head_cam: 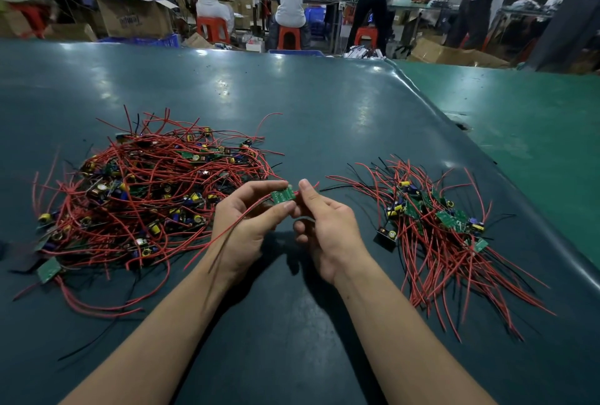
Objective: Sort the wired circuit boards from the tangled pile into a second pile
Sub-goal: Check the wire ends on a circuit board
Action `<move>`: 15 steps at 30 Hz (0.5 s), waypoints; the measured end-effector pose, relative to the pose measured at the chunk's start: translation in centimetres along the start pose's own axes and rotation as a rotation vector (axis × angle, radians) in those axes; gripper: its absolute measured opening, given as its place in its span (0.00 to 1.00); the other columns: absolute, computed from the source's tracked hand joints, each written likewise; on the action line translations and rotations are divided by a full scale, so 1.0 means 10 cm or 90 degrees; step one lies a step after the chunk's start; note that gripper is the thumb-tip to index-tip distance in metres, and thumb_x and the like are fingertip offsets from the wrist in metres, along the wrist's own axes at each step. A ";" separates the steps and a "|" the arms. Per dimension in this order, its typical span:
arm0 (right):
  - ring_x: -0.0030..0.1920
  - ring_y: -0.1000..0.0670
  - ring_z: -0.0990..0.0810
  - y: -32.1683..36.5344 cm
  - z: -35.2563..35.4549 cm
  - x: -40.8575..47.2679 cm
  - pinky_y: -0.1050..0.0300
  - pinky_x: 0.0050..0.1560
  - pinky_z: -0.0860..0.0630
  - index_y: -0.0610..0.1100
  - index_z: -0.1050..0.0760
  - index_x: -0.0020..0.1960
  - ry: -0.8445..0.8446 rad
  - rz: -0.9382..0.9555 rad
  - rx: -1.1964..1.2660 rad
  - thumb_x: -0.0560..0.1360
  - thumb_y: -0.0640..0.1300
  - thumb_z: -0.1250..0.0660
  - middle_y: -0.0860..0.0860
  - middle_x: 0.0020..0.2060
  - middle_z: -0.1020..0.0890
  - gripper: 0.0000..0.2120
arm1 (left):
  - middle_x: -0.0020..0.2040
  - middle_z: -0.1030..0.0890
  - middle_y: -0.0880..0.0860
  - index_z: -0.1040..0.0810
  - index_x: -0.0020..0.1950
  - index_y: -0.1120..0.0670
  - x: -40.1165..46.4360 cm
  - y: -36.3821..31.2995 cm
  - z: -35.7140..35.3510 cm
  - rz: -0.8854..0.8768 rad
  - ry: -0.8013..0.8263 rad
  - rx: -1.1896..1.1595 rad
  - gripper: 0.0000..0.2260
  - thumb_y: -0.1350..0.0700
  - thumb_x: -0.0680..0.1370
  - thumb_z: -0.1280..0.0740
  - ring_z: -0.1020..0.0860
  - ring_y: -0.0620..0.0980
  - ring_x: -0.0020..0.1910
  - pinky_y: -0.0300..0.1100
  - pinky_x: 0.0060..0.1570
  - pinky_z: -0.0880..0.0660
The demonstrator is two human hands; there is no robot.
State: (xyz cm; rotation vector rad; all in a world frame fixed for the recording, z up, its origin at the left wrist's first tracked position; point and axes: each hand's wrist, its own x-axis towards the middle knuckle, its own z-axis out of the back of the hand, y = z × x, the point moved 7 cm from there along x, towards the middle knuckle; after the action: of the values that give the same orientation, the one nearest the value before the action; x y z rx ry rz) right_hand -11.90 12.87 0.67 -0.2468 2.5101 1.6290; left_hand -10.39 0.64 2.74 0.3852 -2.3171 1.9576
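Note:
A big tangled pile [146, 196] of small green circuit boards with red and black wires lies on the left of the dark green table [292, 106]. A smaller, tidier second pile [435, 226] lies on the right, its wires fanning toward me. Between the two, above the table, my left hand [246, 226] pinches one small green circuit board [283, 196] between thumb and fingers. The board's red and black wires trail down over my left wrist. My right hand [324, 226] pinches the same board's right edge with thumb and forefinger.
The table's right edge curves down beside a lighter green surface [535, 132]. Beyond the far edge, several people sit on red stools [212, 28] or stand at other benches, among cardboard boxes [136, 16] and blue crates.

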 end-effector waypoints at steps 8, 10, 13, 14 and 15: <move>0.22 0.56 0.33 0.11 0.05 0.02 0.66 0.21 0.38 0.43 0.20 0.35 -0.033 0.073 -0.070 0.76 0.42 0.30 0.51 0.27 0.23 0.11 | 0.32 0.26 0.57 0.16 0.49 0.57 0.01 -0.01 0.00 -0.010 -0.031 0.041 0.13 0.62 0.66 0.22 0.32 0.51 0.33 0.40 0.34 0.35; 0.21 0.56 0.33 0.13 0.06 0.02 0.66 0.21 0.38 0.43 0.20 0.36 -0.041 0.086 -0.066 0.77 0.41 0.31 0.52 0.26 0.24 0.10 | 0.32 0.24 0.58 0.16 0.49 0.56 0.00 -0.01 0.00 -0.009 -0.029 0.035 0.13 0.61 0.66 0.22 0.30 0.51 0.33 0.41 0.35 0.33; 0.21 0.56 0.33 0.14 0.07 0.02 0.66 0.21 0.38 0.44 0.19 0.35 -0.055 0.092 -0.065 0.79 0.40 0.34 0.53 0.25 0.25 0.13 | 0.33 0.22 0.61 0.15 0.48 0.55 0.00 -0.01 0.00 -0.010 -0.026 0.047 0.12 0.60 0.66 0.22 0.30 0.50 0.33 0.38 0.34 0.32; 0.21 0.56 0.33 0.14 0.08 0.02 0.67 0.21 0.39 0.44 0.19 0.35 -0.061 0.094 -0.061 0.79 0.41 0.35 0.54 0.25 0.25 0.15 | 0.33 0.23 0.59 0.15 0.47 0.55 0.00 -0.01 0.00 -0.011 -0.026 0.051 0.11 0.61 0.67 0.22 0.30 0.50 0.34 0.37 0.33 0.33; 0.20 0.57 0.34 0.14 0.09 0.03 0.67 0.21 0.39 0.43 0.19 0.35 -0.065 0.096 -0.054 0.80 0.41 0.35 0.55 0.25 0.26 0.15 | 0.34 0.22 0.58 0.15 0.47 0.55 0.00 0.00 0.00 -0.012 -0.026 0.055 0.10 0.62 0.67 0.22 0.30 0.50 0.34 0.36 0.33 0.33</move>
State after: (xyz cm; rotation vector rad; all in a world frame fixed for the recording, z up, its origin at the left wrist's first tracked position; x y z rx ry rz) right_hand -12.45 14.21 1.54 0.0182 2.4394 1.7566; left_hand -10.41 0.62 2.78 0.4574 -2.2489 2.0658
